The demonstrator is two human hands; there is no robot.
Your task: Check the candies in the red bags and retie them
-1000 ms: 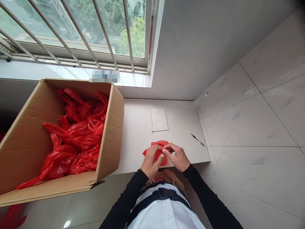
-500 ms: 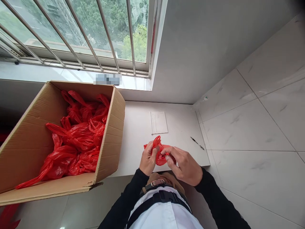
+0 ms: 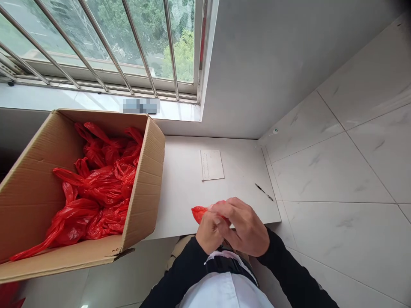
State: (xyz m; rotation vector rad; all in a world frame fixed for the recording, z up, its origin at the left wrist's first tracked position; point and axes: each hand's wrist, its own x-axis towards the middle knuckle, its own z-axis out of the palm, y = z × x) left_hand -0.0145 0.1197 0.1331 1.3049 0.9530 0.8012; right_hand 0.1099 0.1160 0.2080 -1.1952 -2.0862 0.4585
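Observation:
Both my hands are closed on a small crumpled red plastic bag [image 3: 199, 212] just above the near edge of the white table [image 3: 186, 188]. My left hand [image 3: 210, 233] grips it from below. Over it lies my right hand [image 3: 245, 226], which hides most of the bag, so only a red corner shows at the left. Both arms are in black sleeves.
An open cardboard box [image 3: 144, 179] full of red plastic bags [image 3: 96, 188] stands at the left, overhanging the table edge. A sheet of paper [image 3: 212, 164] and a black pen [image 3: 263, 192] lie on the table. A barred window is behind; a tiled floor lies at the right.
My hands have pulled the bag toward my body and bunched it smaller. My right hand has moved over the left and now covers most of the bag.

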